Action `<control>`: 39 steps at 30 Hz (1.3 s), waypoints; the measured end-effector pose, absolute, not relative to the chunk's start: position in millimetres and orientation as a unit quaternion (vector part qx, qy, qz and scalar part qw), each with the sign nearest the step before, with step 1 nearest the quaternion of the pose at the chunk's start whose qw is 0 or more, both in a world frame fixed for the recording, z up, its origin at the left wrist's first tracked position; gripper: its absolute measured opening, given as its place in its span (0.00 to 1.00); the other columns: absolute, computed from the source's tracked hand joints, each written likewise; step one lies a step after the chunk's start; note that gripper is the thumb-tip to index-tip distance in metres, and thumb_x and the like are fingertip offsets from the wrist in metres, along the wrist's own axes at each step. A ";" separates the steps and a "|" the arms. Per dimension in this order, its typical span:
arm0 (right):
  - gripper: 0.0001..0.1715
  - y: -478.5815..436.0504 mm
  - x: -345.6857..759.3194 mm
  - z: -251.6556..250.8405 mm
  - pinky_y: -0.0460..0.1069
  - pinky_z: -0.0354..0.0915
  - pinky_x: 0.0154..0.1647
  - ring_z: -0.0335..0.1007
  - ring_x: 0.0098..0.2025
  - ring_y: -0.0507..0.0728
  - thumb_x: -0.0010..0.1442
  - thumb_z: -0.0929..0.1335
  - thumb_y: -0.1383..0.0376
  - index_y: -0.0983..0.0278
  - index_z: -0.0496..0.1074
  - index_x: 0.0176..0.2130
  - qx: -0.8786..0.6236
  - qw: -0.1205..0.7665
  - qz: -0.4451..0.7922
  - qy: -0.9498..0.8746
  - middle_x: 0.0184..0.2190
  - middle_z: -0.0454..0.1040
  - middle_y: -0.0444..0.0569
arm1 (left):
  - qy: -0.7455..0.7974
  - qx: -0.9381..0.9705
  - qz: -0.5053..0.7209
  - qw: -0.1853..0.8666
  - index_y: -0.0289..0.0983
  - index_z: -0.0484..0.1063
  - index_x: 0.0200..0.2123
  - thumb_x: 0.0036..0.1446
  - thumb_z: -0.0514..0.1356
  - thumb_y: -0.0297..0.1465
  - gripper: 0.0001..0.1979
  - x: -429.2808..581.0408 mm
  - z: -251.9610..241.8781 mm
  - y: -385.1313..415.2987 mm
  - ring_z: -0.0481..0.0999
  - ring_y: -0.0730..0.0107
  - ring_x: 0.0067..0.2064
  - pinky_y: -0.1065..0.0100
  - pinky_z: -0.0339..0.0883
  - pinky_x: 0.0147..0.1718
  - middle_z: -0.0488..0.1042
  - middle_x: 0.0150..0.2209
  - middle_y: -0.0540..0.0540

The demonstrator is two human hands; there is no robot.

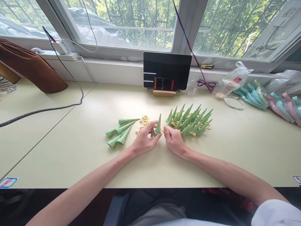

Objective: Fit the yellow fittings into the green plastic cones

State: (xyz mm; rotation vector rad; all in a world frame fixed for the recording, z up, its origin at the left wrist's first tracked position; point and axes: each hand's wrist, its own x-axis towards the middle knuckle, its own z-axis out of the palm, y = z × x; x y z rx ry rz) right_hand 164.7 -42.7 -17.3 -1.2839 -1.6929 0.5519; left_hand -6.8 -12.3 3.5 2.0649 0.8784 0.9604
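While the left hand [144, 138] grips a green cone [159, 124], the right hand [174, 140] pinches at its side

As I look on, the left thumb and fingers curl around the cone's base, its point upward, between the two hands. The right fingers are drawn narrow, a small yellow peg [162, 130] showing between their tips and the cone.

Just beyond the left fingers lie loose yellow pegs [145, 118]; to that hand's left, more green cones [126, 134] fan out on the pale table [82, 150]. Just past the right hand, a crowd of cones [187, 120] points up at a slant, yellow bits showing among them. Farther out, ahead of both hands, a phone [164, 84] leans against a dark screen [166, 64]. Well to the right hand's right, bagged pink and teal things [285, 105] lie.
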 end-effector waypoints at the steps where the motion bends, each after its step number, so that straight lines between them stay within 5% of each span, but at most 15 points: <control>1: 0.24 -42.9 164.6 -16.7 0.47 0.50 0.24 0.50 0.20 0.49 0.72 0.55 0.56 0.61 0.53 0.25 -0.520 0.458 0.229 -0.683 0.19 0.55 0.39 | 0.341 0.792 0.373 0.343 0.40 0.63 0.55 0.59 0.60 0.32 0.21 -6.2 3.5 -12.5 0.65 0.78 0.27 0.66 0.74 0.41 0.73 0.36 0.48; 10: 0.20 -46.5 162.9 -6.9 0.46 0.51 0.24 0.50 0.21 0.49 0.70 0.60 0.56 0.62 0.58 0.27 -0.526 0.462 0.255 -0.667 0.19 0.56 0.39 | 0.387 0.748 0.391 0.372 0.39 0.67 0.54 0.58 0.62 0.35 0.21 -3.2 6.1 -11.9 0.66 0.78 0.26 0.68 0.74 0.36 0.75 0.37 0.46; 23: 0.11 -47.5 162.4 -5.0 0.47 0.61 0.26 0.65 0.25 0.51 0.69 0.62 0.58 0.63 0.67 0.42 -0.506 0.475 0.281 -0.663 0.33 0.72 0.47 | 0.414 0.723 0.400 0.381 0.36 0.67 0.57 0.57 0.63 0.38 0.26 -2.6 4.9 -11.4 0.67 0.76 0.27 0.72 0.70 0.27 0.73 0.35 0.46; 39: 0.11 -44.9 164.2 -9.6 0.46 0.59 0.25 0.61 0.23 0.50 0.69 0.61 0.61 0.63 0.66 0.35 -0.497 0.479 0.274 -0.670 0.26 0.68 0.43 | 0.392 0.741 0.388 0.382 0.37 0.65 0.57 0.58 0.62 0.36 0.25 -5.4 1.6 -9.9 0.67 0.77 0.27 0.71 0.72 0.29 0.73 0.36 0.47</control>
